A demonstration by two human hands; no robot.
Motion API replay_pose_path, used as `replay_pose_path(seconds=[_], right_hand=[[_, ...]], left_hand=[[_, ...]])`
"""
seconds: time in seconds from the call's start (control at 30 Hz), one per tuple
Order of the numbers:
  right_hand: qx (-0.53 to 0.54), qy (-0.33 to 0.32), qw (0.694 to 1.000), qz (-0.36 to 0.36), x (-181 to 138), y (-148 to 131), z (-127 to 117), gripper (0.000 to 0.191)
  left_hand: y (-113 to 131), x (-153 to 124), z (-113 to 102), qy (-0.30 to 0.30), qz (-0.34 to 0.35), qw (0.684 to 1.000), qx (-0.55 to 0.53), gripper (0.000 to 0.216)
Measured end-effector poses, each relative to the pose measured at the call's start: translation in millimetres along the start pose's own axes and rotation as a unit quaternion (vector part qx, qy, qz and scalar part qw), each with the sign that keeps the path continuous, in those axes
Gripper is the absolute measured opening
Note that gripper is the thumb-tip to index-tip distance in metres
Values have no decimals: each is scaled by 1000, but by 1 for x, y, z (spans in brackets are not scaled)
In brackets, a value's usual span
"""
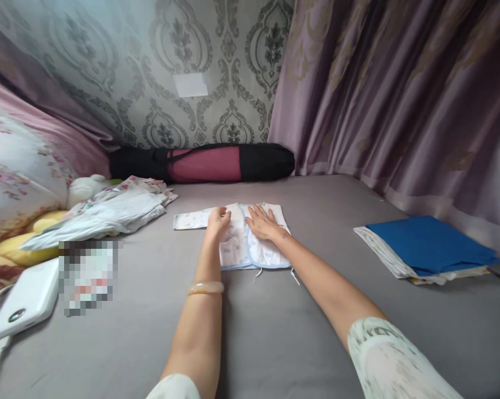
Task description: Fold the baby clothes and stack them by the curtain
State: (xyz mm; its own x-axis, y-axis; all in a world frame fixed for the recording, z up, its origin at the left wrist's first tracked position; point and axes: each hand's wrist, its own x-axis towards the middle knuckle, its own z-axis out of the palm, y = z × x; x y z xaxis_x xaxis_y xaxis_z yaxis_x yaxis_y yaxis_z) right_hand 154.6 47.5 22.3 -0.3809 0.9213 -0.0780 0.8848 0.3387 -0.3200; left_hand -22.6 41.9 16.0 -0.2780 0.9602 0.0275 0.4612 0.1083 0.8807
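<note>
A small white baby shirt (234,249) with pale blue trim and thin ties lies on the grey bedsheet in front of me. One sleeve stretches out to the left; at the right side no outstretched sleeve shows. My left hand (219,223), below a pale bangle, is at the base of the left sleeve with its fingers curled in on the cloth. Flat on the upper right part of the shirt rests my right hand (263,223), fingers spread. Two ties hang loose past the lower hem.
A stack of folded clothes (432,244), blue on top, lies at the right. To the left are a pile of light clothes (120,208) and a white power bank (25,299) with a cable. A long black and maroon bag (204,163) lies along the wall.
</note>
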Motion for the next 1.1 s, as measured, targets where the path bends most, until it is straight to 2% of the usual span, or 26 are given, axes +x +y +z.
replay_pose_path(seconds=[0.1,0.2,0.3,0.37,0.43,0.5,0.6,0.73,0.97,1.1], right_hand=[[3,-7,1000,8,-1,-7,7,64],[-6,-8,1000,7,-2,-6,8,63],[-8,-22,1000,7,-1,-5,3,63],[-8,-28,1000,10,1,-8,-1,63],[-12,-12,1000,5,6,-14,-3,61],[-17,16,1000,-16,12,-23,-1,58],[-27,44,996,-67,24,-38,5,52],[-27,52,991,-123,38,-55,13,39],[-47,81,991,-96,54,-62,22,34],[-49,77,993,-78,59,-64,24,38]], left_hand=[[-1,1,-8,16,-9,1000,-19,38],[-4,2,-24,71,-13,997,11,37],[-10,-1,-44,187,-53,976,97,38],[-14,-4,-56,278,-106,945,138,40],[-18,-7,-63,335,-158,917,150,43],[-20,-10,-66,340,-200,907,148,45],[-20,-10,-64,310,-241,906,158,49],[-19,-6,-60,301,-263,897,187,49],[-21,-1,-65,290,-281,896,183,49],[-23,0,-68,284,-270,905,164,34]])
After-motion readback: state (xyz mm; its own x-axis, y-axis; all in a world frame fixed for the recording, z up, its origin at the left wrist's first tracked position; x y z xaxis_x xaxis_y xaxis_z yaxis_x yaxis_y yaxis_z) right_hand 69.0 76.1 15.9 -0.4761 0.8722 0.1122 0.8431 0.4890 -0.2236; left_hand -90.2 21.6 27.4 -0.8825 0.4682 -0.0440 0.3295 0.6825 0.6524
